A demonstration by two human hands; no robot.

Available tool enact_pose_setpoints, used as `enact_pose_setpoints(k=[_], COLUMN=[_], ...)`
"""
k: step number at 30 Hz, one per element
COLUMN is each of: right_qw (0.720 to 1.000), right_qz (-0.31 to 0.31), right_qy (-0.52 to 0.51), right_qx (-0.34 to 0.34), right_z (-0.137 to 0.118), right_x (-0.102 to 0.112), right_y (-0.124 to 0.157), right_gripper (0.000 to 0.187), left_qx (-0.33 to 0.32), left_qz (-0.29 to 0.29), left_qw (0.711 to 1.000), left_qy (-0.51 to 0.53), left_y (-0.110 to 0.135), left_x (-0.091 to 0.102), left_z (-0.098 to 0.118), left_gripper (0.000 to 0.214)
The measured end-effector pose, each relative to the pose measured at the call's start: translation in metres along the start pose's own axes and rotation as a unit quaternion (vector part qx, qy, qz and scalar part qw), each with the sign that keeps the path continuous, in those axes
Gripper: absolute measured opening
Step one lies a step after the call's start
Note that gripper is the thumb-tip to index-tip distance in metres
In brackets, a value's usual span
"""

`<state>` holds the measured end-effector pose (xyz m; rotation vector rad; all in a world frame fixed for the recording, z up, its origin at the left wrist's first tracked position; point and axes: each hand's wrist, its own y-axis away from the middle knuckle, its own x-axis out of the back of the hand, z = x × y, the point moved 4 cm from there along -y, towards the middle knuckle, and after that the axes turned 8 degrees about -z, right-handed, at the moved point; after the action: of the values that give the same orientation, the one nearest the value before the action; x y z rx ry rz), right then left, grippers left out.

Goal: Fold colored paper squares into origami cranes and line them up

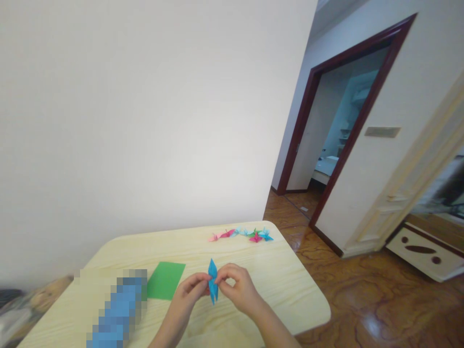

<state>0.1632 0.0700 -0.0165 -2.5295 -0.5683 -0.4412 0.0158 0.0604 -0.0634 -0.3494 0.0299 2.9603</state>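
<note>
Between my two hands, above the table, a blue folded paper crane [213,282] is held with its long pointed ends up and down. My left hand [192,292] pinches its left side between thumb and fingers. From the right, my right hand [236,286] pinches the other side in the same way. A flat green sheet of paper [166,280] lies on the table to the left of my left hand. The middle of the crane is partly covered by my fingertips.
Several small folded paper cranes [255,237] in pink, red, green and blue sit along the far right of the pale wooden table [290,295]. A pixelated blue patch [118,311] covers the near left. Beyond stand a white wall [155,116] and a doorway [315,130].
</note>
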Motion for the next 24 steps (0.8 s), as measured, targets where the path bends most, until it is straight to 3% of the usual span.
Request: enact_pose_setpoints(k=[7,9,13,15,24], right_qw=[1.0,0.997,0.973,0.966,0.986], right_qz=[0.004,0.014,0.025,0.016,0.014], right_qy=[-0.018,-0.073,-0.204,-0.222,-0.098], right_qx=[-0.004,-0.032,-0.102,-0.133,-0.132], right_z=[0.0,0.004,0.019,0.025,0.02], right_x=[-0.001,-0.003,-0.009,-0.013,-0.008], right_y=[0.003,0.004,0.005,0.004,0.004], right_gripper=[0.011,0.006,0.025,0.023,0.015], left_qx=[0.008,-0.004,-0.046,-0.058,-0.036], left_qz=[0.012,0.008,0.01,0.01,-0.006], left_qw=[1.0,1.0,0.999,0.998,0.999], left_qy=[-0.026,-0.02,-0.004,-0.005,-0.02], left_y=[-0.001,-0.001,0.001,0.002,0.001], left_x=[-0.002,-0.003,-0.005,-0.007,-0.007], left_z=[0.009,0.01,0.016,0.018,0.014], left_gripper=[0.032,0.032,0.035,0.037,0.036])
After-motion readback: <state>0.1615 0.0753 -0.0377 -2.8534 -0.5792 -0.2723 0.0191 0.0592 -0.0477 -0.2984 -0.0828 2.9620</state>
